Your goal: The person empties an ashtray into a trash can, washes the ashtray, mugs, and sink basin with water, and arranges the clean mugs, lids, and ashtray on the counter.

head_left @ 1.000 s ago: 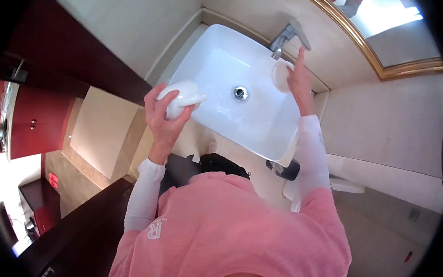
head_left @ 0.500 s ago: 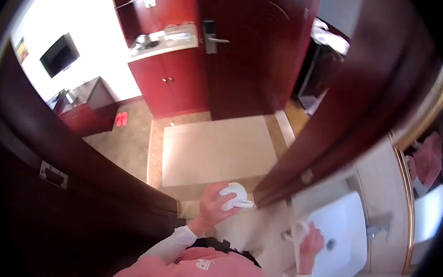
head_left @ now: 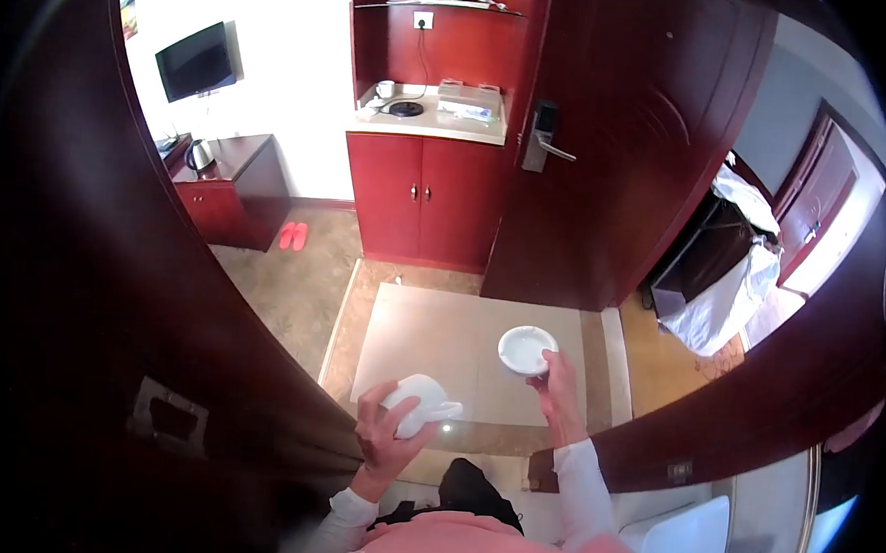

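A white cup with its handle toward the right is held in my left hand, whose fingers wrap round its side. What else, if anything, is stacked with the cup I cannot make out. My right hand grips the near right rim of a round white dish, thumb on top and fingers below. The dish is level, to the right of the cup and a little farther from me. The two do not touch.
Door frames flank both sides. Ahead are a red cabinet with a counter, an open dark red door and a pale floor mat. A cart with white bags stands beyond. The sink is at lower right.
The view has turned from the sink to the doorway and cabinet. My right hand has moved from the sink and tap area, bringing the white dish up in front. My left hand still holds the cup.
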Tool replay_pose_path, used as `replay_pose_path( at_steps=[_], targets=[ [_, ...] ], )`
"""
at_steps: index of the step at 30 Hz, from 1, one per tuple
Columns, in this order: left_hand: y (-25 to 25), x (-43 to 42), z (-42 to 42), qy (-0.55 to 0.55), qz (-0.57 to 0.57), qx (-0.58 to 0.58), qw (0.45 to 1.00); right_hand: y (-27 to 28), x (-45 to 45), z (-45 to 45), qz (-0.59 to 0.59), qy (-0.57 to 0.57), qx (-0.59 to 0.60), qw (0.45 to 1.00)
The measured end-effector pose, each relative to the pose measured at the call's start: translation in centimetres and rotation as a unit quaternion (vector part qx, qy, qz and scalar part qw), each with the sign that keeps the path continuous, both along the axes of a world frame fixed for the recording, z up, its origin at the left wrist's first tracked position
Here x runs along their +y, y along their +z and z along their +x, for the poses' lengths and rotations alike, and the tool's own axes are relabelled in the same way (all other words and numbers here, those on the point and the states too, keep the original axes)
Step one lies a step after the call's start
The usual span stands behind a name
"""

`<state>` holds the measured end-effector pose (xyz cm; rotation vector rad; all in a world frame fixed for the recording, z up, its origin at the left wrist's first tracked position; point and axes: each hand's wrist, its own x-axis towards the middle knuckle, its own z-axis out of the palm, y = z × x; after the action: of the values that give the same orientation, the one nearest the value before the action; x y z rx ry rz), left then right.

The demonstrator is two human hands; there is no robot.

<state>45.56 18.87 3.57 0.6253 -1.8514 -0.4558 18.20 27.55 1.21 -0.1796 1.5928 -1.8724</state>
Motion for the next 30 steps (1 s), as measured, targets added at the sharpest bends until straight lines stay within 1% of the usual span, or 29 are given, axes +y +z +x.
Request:
replay_pose_path(
  at_steps=[2, 3, 4, 6, 8, 11, 12, 13, 14, 15, 17, 18, 19, 20, 22, 23, 24, 26, 28, 29, 30],
  targets=[
    [-0.5, -2.6, -0.4, 0.018, -0.019, -0.007, 1.000, 0.0, -3.7, -1.5, 0.019, 0.021, 0.107, 0.994],
    [-0.7, -3.9, -0.9, 0.026, -0.025, -0.013, 0.999, -0.4, -5.4, -2.8, 0.041, 0.033, 0.212, 0.976],
    [-0.9, -5.2, -1.5, 0.034, -0.030, -0.018, 0.999, -0.9, -7.1, -4.5, 0.062, 0.045, 0.316, 0.946],
    [-1.2, -8.7, -3.1, 0.049, -0.025, -0.030, 0.998, -1.6, -11.0, -8.1, 0.088, 0.057, 0.502, 0.858],
    [-2.1, -12.4, -5.7, 0.070, -0.001, -0.028, 0.997, -2.4, -15.1, -12.0, 0.098, 0.066, 0.664, 0.739],
    [-4.0, -20.3, -10.4, 0.124, 0.001, -0.029, 0.992, -1.7, -22.2, -16.6, 0.241, 0.195, 0.642, 0.702],
    [-4.3, -23.2, -12.1, 0.143, 0.002, -0.030, 0.989, -2.4, -25.4, -19.3, 0.197, 0.186, 0.652, 0.708],
    [-4.3, -25.7, -13.7, 0.153, 0.026, -0.023, 0.988, -4.3, -28.1, -22.1, 0.156, 0.181, 0.655, 0.717],
    [-4.3, -28.5, -14.8, 0.167, 0.021, -0.034, 0.985, -5.6, -30.9, -24.4, 0.112, 0.172, 0.656, 0.726],
    [-4.3, -31.2, -15.5, 0.180, 0.016, -0.045, 0.982, -6.7, -33.3, -26.7, 0.148, 0.187, 0.610, 0.756],
    [-4.0, -35.8, -16.3, 0.216, 0.006, -0.066, 0.974, -6.0, -38.6, -28.3, 0.285, 0.246, 0.657, 0.653],
    [-3.9, -37.7, -16.3, 0.241, 0.022, -0.064, 0.968, -5.6, -41.3, -29.0, 0.350, 0.275, 0.674, 0.590],
    [-3.8, -39.5, -16.0, 0.266, 0.038, -0.061, 0.961, -6.5, -44.3, -30.0, 0.351, 0.274, 0.658, 0.608],
    [-3.7, -41.3, -15.5, 0.290, 0.053, -0.059, 0.954, -8.1, -47.5, -31.4, 0.252, 0.288, 0.612, 0.692],
    [-4.0, -44.8, -14.2, 0.336, 0.071, -0.045, 0.938, -6.2, -53.7, -29.7, 0.216, 0.329, 0.439, 0.808],
    [-4.6, -46.6, -13.5, 0.359, 0.080, -0.033, 0.930, -8.5, -57.3, -29.8, 0.234, 0.318, 0.542, 0.742],
    [-5.1, -48.4, -12.9, 0.381, 0.088, -0.020, 0.920, -10.4, -60.9, -29.7, 0.169, 0.318, 0.665, 0.655],
    [-6.1, -53.0, -11.4, 0.410, 0.096, -0.009, 0.907, -9.5, -67.9, -26.8, 0.268, 0.399, 0.685, 0.548],
    [-7.9, -57.2, -9.2, 0.434, 0.122, 0.016, 0.893, -6.7, -73.3, -23.3, 0.228, 0.432, 0.506, 0.711],
    [-8.7, -59.6, -8.1, 0.432, 0.170, 0.091, 0.881, -6.1, -75.8, -22.1, 0.202, 0.439, 0.405, 0.776],
    [-9.4, -62.1, -6.9, 0.443, 0.182, 0.036, 0.877, -10.7, -79.0, -22.6, 0.136, 0.390, 0.570, 0.710]
  ],
)
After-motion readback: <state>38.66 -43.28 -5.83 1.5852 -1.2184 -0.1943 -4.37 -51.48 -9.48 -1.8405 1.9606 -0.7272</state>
